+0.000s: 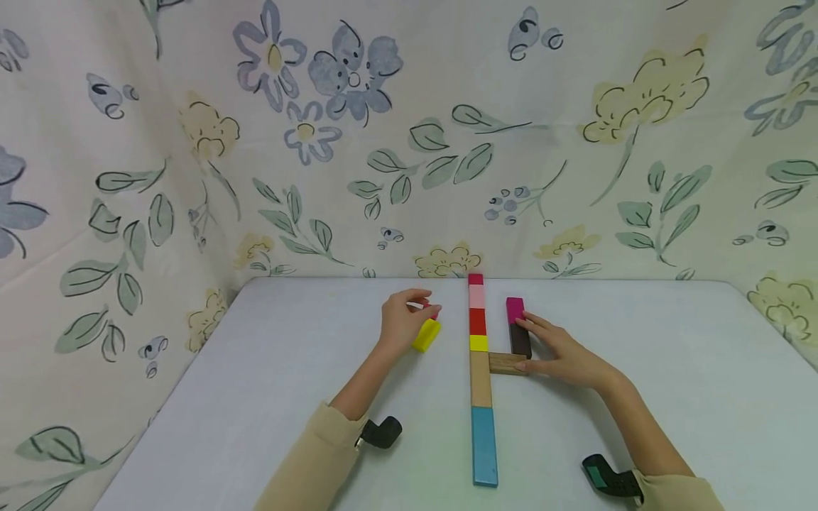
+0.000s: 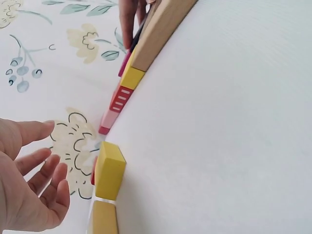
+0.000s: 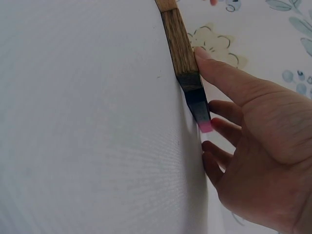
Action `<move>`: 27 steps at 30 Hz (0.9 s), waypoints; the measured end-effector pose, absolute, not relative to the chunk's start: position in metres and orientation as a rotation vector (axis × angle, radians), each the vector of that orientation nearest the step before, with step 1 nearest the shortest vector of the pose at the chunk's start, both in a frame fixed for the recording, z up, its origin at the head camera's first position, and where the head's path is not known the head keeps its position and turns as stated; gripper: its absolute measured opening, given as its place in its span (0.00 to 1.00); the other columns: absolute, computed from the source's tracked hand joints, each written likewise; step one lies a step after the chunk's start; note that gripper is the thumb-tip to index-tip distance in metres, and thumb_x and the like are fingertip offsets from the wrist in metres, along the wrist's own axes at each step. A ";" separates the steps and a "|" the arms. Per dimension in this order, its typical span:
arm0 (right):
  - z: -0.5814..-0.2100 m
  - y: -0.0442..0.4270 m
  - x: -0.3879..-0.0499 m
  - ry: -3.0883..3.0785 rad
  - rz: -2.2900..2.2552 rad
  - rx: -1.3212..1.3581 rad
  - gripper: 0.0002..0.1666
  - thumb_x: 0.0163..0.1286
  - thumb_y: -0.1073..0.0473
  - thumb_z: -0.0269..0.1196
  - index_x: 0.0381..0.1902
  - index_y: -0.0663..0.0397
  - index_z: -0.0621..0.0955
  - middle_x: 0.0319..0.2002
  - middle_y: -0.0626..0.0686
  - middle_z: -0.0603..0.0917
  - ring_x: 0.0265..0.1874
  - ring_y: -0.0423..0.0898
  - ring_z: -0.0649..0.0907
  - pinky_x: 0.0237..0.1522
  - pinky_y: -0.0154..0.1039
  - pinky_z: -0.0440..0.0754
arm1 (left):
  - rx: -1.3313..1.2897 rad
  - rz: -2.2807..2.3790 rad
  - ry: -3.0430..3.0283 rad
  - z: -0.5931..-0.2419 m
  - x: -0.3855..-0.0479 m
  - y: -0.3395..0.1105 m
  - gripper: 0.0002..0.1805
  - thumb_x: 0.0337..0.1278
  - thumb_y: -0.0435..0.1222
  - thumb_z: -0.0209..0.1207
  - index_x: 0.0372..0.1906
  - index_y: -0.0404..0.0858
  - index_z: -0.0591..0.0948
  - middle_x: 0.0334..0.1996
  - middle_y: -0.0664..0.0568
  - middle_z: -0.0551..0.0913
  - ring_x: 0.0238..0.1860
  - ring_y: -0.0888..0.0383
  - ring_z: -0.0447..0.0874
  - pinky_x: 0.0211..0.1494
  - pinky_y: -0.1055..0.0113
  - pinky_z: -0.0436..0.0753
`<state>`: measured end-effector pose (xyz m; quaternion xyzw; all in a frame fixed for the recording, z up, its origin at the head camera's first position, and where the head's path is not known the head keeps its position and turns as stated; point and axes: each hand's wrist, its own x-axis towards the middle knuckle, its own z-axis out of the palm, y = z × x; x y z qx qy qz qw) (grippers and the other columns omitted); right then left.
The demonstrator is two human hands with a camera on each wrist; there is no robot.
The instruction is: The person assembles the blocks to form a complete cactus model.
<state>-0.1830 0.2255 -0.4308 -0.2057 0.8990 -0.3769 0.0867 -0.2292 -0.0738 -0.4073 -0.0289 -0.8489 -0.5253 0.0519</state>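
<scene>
My left hand (image 1: 399, 323) hovers with loosely bent fingers over a red block (image 1: 433, 311) and a loose yellow block (image 1: 427, 336); the left wrist view shows a gap between hand and blocks. A tan block (image 2: 104, 219) lies near the yellow one there. My right hand (image 1: 565, 355) has its thumb at the end of a brown wooden block (image 1: 505, 363). Its fingertips reach the side of a magenta block (image 1: 515, 310), which adjoins a dark brown block (image 1: 520, 341). The brown block meets the long row at its tan block (image 1: 481, 380).
That row runs from a blue block (image 1: 484, 447) nearest me through tan, yellow (image 1: 478, 343), red (image 1: 477, 321) and pink (image 1: 476, 297) to a dark red block (image 1: 476, 279) by the back edge. A floral curtain (image 1: 409, 142) hangs behind the white table (image 1: 287, 355).
</scene>
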 end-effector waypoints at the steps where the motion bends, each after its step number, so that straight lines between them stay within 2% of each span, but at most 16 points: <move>1: -0.431 0.225 -0.183 2.678 -1.123 -0.610 0.51 0.66 0.50 0.73 0.80 0.65 0.64 0.80 0.73 0.58 0.76 0.76 0.57 0.68 0.80 0.65 | -0.082 -1.595 -2.590 -0.408 -0.228 -0.075 0.18 0.66 0.34 0.71 0.58 0.32 0.87 0.48 0.41 0.87 0.43 0.49 0.82 0.50 0.63 0.88; 15: -0.431 0.226 -0.183 2.674 -1.132 -0.596 0.52 0.66 0.50 0.73 0.80 0.64 0.65 0.80 0.72 0.57 0.77 0.76 0.56 0.69 0.80 0.63 | -0.029 -1.561 -2.725 -0.425 -0.221 -0.087 0.17 0.59 0.32 0.75 0.53 0.31 0.89 0.45 0.43 0.87 0.42 0.52 0.82 0.44 0.69 0.86; 20: -0.432 0.226 -0.182 2.681 -1.120 -0.581 0.53 0.65 0.49 0.74 0.80 0.64 0.64 0.80 0.72 0.57 0.77 0.76 0.56 0.69 0.80 0.63 | -0.036 -1.492 -2.757 -0.428 -0.221 -0.086 0.18 0.56 0.33 0.76 0.51 0.30 0.89 0.44 0.44 0.88 0.42 0.52 0.82 0.43 0.68 0.87; 27: -0.431 0.225 -0.182 2.682 -1.117 -0.588 0.52 0.66 0.50 0.74 0.80 0.64 0.65 0.80 0.72 0.57 0.77 0.76 0.57 0.69 0.80 0.63 | -0.027 -1.465 -2.843 -0.428 -0.220 -0.086 0.17 0.58 0.32 0.75 0.51 0.31 0.89 0.44 0.45 0.88 0.41 0.52 0.82 0.43 0.69 0.88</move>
